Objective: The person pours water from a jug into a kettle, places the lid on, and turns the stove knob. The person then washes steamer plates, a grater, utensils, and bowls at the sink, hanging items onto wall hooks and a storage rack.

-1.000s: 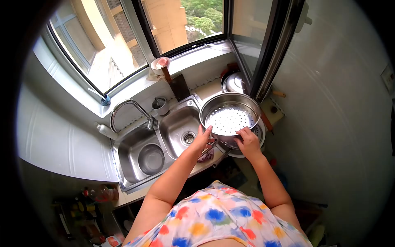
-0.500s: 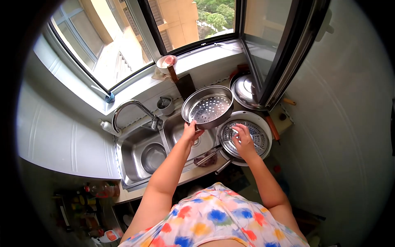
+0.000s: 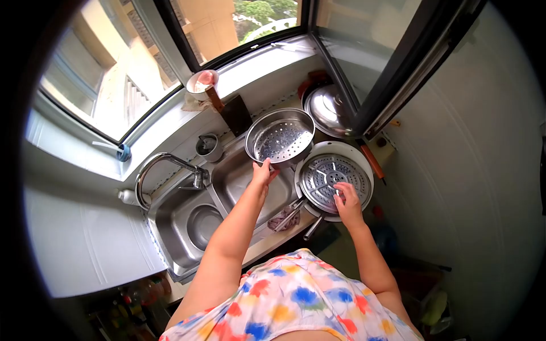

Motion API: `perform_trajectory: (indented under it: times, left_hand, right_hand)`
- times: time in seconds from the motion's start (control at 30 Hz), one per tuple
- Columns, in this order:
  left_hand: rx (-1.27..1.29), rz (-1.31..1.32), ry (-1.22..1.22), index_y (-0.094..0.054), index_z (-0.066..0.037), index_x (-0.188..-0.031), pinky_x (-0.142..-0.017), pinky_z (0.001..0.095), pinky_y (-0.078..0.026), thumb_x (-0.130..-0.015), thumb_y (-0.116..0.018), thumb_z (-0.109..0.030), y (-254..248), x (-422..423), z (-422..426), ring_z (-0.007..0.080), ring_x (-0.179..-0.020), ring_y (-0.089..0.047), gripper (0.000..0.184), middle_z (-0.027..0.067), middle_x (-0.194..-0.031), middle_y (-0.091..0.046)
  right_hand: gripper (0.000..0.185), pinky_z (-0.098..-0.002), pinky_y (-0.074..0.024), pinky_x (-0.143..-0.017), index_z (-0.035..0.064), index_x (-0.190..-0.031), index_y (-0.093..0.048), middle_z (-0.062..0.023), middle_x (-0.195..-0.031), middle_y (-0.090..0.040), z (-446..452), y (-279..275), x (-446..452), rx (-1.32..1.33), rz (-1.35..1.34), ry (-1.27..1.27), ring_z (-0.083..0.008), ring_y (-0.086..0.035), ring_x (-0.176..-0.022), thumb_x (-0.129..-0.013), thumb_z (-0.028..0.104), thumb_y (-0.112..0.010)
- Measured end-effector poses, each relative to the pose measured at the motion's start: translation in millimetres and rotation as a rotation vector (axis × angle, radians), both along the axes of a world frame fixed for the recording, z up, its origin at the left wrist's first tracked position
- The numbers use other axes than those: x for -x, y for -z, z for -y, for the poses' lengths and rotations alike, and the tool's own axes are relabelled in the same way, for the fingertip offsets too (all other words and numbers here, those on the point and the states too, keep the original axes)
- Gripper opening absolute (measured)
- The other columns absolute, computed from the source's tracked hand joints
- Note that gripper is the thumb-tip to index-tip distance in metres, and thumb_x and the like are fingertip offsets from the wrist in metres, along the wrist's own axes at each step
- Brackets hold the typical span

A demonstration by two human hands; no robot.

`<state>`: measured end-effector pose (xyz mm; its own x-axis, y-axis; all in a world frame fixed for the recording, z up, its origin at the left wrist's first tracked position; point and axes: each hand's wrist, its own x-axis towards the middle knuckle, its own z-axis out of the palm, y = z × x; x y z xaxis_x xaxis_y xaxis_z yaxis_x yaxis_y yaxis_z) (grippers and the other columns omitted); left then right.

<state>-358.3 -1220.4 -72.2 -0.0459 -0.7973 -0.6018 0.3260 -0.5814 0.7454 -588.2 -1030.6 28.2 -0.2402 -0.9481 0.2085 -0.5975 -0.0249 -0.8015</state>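
My left hand (image 3: 264, 174) grips the near rim of a round metal steamer basket (image 3: 280, 136) with a perforated bottom. The basket is tilted, its inside facing me, over the right sink bowl and the counter behind it. My right hand (image 3: 348, 200) is over a round perforated steamer rack (image 3: 324, 173), fingers bent and thumb a little apart. Whether its fingertips touch the rack, I cannot tell. The rack lies inside a wide pale pan or basin (image 3: 367, 170). A metal handle (image 3: 313, 228) sticks out at its near side.
Left is a double sink (image 3: 165, 227) with a faucet (image 3: 162, 156) and a metal bowl (image 3: 203, 224). A grey cup (image 3: 209, 149), cleaver (image 3: 234, 116) and domed lid (image 3: 330, 111) stand behind. Tongs (image 3: 290, 215) lie on a cloth (image 3: 280, 223). An open window frame (image 3: 369, 122) juts in at right.
The view has shifted, moving the scene left. My left hand still holds the basket, now a little farther back. My right hand has moved toward the rack's near side, its fingers drawn closer together.
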Motion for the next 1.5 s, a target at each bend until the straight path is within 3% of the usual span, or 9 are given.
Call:
perform_trajectory:
  times: [0.2,0.3,0.47,0.57,0.7,0.93,1.1,1.27,1.5]
  left_hand:
    - [-0.021,0.034,0.048,-0.017,-0.019,-0.13,-0.068,0.0377,-0.053,-0.087,-0.053,-0.029,-19,4,-5,0.027,-0.079,-0.06,0.057,0.0139,-0.121,-0.043]
    - [-0.024,0.034,0.1,-0.013,-0.02,-0.133,-0.068,0.0395,-0.052,-0.086,-0.053,-0.035,-19,-2,-6,0.027,-0.082,-0.06,0.063,0.014,-0.128,-0.039]
    - [-0.064,-0.01,0.147,-0.013,-0.016,-0.134,-0.074,0.0462,-0.049,-0.086,-0.051,-0.041,-17,-17,-4,0.0345,-0.101,-0.054,0.066,0.0149,-0.135,-0.033]
    - [-0.126,-0.113,0.161,-0.012,-0.016,-0.133,-0.075,0.047,-0.049,-0.086,-0.051,-0.042,-8,-21,6,0.0351,-0.103,-0.053,0.066,0.015,-0.135,-0.033]
    - [-0.196,-0.17,0.081,-0.045,-0.005,-0.109,-0.077,0.0462,-0.05,-0.085,-0.055,-0.03,-4,-19,12,0.0293,-0.096,-0.055,0.036,0.0137,-0.109,-0.051]
    - [-0.098,-0.258,0.026,-0.049,-0.005,-0.093,-0.079,0.0456,-0.049,-0.08,-0.058,-0.021,-35,-30,3,0.0192,-0.078,-0.054,0.023,0.004,-0.084,-0.052]
    - [0.147,-0.013,0.053,-0.041,-0.009,-0.108,-0.079,0.0454,-0.046,-0.074,-0.067,-0.017,-106,-36,-11,0.0143,-0.081,-0.051,0.044,0.0005,-0.087,-0.05]
    - [0.781,0.569,0.118,-0.038,-0.006,-0.123,-0.078,0.0341,-0.045,-0.067,-0.073,-0.015,-113,-39,8,0.0161,-0.091,-0.054,0.066,0.0035,-0.098,-0.054]
    - [1.417,1.338,0.605,-0.036,-0.007,-0.127,-0.096,0.0366,-0.037,-0.06,-0.073,-0.013,-137,-44,-4,0.026,-0.116,-0.044,0.077,0.0117,-0.125,-0.045]
  right_hand:
    - [0.055,-0.0437,-0.0266,-0.101,0.0095,-0.117,-0.051,-0.0094,-0.124,-0.048,-21,1,0,-0.115,-0.329,-0.058,-0.028,-0.041,-0.117,-0.068,0.028,-0.07]
    - [0.062,-0.0502,-0.0199,-0.104,0.011,-0.121,-0.047,-0.0072,-0.128,-0.045,-27,-2,-11,-0.225,-0.515,-0.071,-0.0271,-0.037,-0.121,-0.067,0.03,-0.071]
    - [0.059,-0.0543,-0.0195,-0.103,0.0125,-0.116,-0.05,-0.0053,-0.123,-0.047,-25,19,-13,-0.2,-0.592,-0.043,-0.0246,-0.04,-0.12,-0.06,0.003,-0.065]
    - [0.057,-0.0538,-0.0226,-0.102,0.0117,-0.113,-0.052,-0.005,-0.121,-0.049,-24,17,-14,-0.184,-0.569,-0.051,-0.0249,-0.042,-0.117,-0.059,0.001,-0.065]
    - [0.056,-0.0526,-0.0253,-0.101,0.0117,-0.111,-0.052,-0.005,-0.12,-0.049,-23,17,-15,-0.178,-0.566,-0.042,-0.0249,-0.042,-0.116,-0.058,0.0,-0.066]
    - [0.057,-0.0507,-0.0265,-0.101,0.0127,-0.111,-0.051,-0.0048,-0.12,-0.049,-24,20,-14,-0.187,-0.531,-0.039,-0.0252,-0.041,-0.117,-0.058,0.0,-0.067]
    - [0.057,-0.0501,-0.0262,-0.101,0.0132,-0.111,-0.051,-0.0044,-0.12,-0.048,-24,18,-13,-0.197,-0.513,-0.043,-0.0248,-0.04,-0.118,-0.058,0.001,-0.068]
    - [0.054,-0.05,-0.0271,-0.1,0.0114,-0.109,-0.052,-0.0058,-0.118,-0.048,-25,14,-12,-0.182,-0.478,-0.057,-0.0252,-0.042,-0.116,-0.058,-0.002,-0.062]
    - [0.054,-0.05,-0.028,-0.1,0.0106,-0.109,-0.053,-0.0063,-0.118,-0.048,-26,22,-8,-0.158,-0.472,-0.06,-0.0255,-0.042,-0.115,-0.058,-0.001,-0.064]
